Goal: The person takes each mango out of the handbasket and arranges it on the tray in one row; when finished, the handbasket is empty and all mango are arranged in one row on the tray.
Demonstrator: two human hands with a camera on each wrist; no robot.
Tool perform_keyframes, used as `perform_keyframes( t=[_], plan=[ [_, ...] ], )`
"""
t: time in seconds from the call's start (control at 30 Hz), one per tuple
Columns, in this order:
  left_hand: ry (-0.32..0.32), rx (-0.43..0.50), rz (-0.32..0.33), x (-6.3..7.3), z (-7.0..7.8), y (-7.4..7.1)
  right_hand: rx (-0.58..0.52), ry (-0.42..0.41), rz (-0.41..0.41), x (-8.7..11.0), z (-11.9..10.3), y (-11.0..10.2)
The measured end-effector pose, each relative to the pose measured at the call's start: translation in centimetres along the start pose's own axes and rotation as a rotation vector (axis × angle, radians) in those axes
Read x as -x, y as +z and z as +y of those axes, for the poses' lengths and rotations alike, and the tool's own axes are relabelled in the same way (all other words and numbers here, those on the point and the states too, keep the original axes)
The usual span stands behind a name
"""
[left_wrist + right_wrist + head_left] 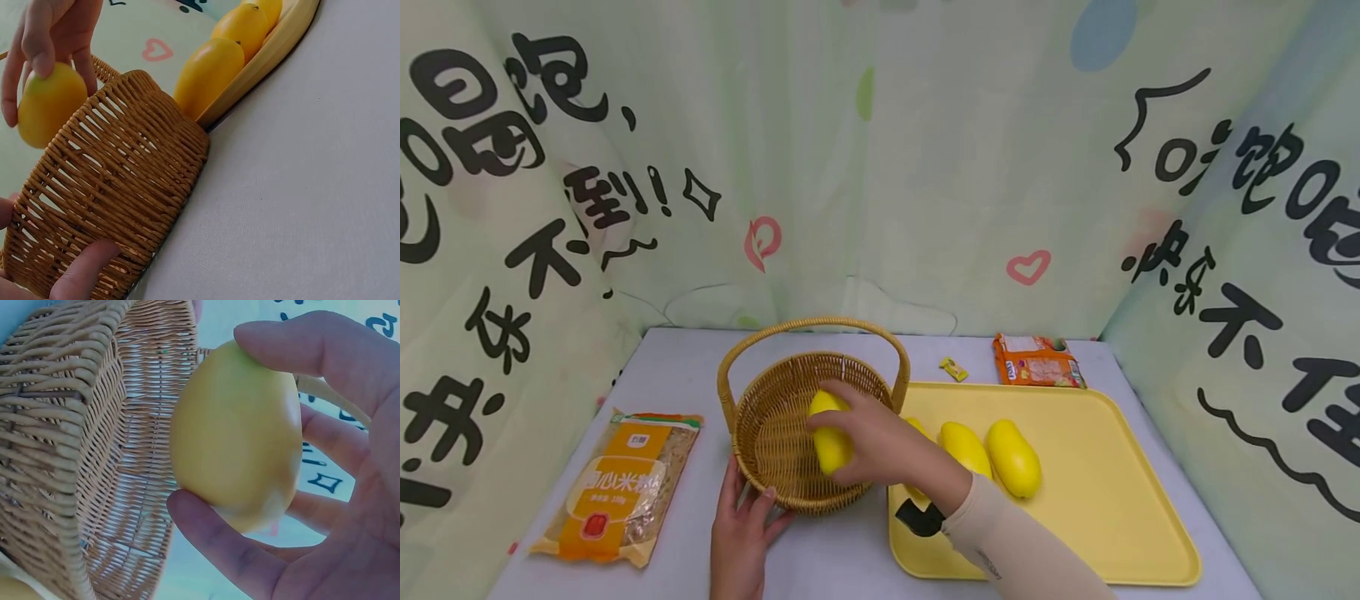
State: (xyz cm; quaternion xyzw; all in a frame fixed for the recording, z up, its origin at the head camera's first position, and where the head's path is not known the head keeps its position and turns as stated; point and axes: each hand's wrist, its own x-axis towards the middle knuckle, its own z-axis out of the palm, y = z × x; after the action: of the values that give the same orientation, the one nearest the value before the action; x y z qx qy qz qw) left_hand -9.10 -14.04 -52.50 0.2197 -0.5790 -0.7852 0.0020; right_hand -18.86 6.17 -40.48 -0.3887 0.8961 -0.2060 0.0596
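Note:
A yellow mango (pixel 234 437) is held between the thumb and fingers of my right hand (pixel 876 437). In the head view it is over the inside of a round wicker basket (pixel 775 433) with a tall handle. My left hand (pixel 741 533) grips the basket's near left side. Its thumb (pixel 87 269) lies against the outer wall, while other fingers reach the rim in the left wrist view. Right of the basket, three more mangoes (pixel 1015 458) lie on a yellow tray (pixel 1112 500); my right forearm partly covers them.
An orange-labelled food bag (pixel 617 487) lies left of the basket. Behind the tray are an orange snack packet (pixel 1039 361) and a small yellow wrapped sweet (pixel 953 368). Printed curtains (pixel 925 183) hang around the table's back and sides.

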Motion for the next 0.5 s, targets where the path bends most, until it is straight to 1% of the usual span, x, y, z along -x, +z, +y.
perform_keyframes(
  t=[0.2,0.3,0.4,0.5],
  plan=[
    [-0.005,-0.003,-0.003,-0.1,-0.1,0.1,-0.046,-0.017,0.020,2.1,0.2,-0.5],
    [-0.009,-0.011,0.004,-0.2,-0.1,0.1,-0.053,-0.026,0.021,3.1,0.2,-0.8],
    [-0.010,-0.018,0.013,-0.3,0.0,0.2,-0.066,-0.021,0.019,4.0,0.2,-1.0],
    [-0.009,-0.015,0.016,-0.3,0.0,0.2,-0.089,0.006,0.027,5.0,0.4,-1.2]
  ],
)
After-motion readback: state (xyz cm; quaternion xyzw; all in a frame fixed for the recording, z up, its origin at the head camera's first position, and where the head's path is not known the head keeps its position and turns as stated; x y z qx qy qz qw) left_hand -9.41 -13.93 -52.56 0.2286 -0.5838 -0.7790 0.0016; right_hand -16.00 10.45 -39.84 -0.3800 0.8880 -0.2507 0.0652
